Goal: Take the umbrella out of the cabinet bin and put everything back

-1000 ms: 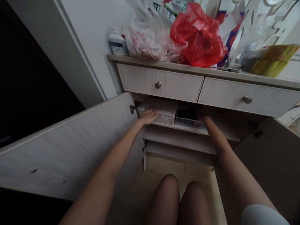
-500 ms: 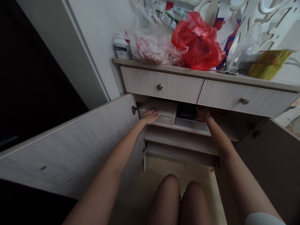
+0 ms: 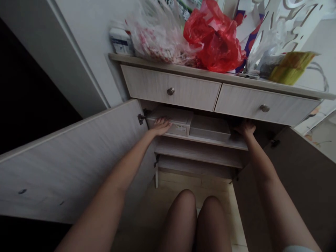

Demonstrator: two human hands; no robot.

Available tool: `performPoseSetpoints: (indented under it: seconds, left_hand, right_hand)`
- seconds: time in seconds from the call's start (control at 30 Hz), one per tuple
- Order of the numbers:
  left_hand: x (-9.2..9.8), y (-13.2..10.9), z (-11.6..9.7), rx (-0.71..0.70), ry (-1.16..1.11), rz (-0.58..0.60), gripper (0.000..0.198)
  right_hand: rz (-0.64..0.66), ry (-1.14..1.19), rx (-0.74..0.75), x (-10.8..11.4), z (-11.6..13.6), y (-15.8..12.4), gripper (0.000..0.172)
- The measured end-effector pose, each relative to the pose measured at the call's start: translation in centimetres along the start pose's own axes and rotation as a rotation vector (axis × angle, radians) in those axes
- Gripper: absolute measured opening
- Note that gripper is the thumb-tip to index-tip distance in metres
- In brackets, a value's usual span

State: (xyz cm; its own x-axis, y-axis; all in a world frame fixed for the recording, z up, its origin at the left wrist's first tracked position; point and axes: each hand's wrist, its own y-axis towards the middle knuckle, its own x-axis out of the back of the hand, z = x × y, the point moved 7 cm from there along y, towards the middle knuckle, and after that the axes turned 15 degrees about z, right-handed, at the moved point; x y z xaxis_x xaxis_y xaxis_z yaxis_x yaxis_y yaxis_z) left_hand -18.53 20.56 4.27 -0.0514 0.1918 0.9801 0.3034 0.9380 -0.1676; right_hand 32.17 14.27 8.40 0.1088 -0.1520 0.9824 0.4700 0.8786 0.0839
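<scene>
My left hand (image 3: 162,126) lies with fingers spread on the top front edge of a pale box (image 3: 181,130) with a small label, at the left of the upper shelf. Beside that box sits a second pale, flat-topped box (image 3: 210,127). Reaching in under the right drawer, my right hand (image 3: 246,128) is bent with its fingers partly in shadow. A dark thing (image 3: 236,121) shows dimly at its left side; its kind and the exact grip are hard to see.
The cabinet's left door (image 3: 78,161) and right door (image 3: 294,175) stand swung out on both sides. Two drawers (image 3: 170,82) are above the shelf. On the top lie a red plastic bag (image 3: 214,38), a clear bag (image 3: 154,42), a white bottle (image 3: 121,42) and a yellow packet (image 3: 291,68).
My right hand has moved right along the shelf, and the black thing no longer shows above the second box, whose pale top is now visible. My left hand stays on its box.
</scene>
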Motion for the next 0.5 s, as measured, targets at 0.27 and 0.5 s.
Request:
performPoseSetpoints:
  seconds: [0.27, 0.5]
  left_hand:
    - [-0.1, 0.3, 0.2, 0.0, -0.021, -0.013, 0.066]
    - [-0.1, 0.2, 0.1, 0.007, -0.025, -0.019, 0.066]
  right_hand:
    - [0.267, 0.056, -0.304, -6.0, -2.2, -0.8, 0.113]
    - [0.225, 0.238, -0.41, -6.9, -0.7, -0.8, 0.083]
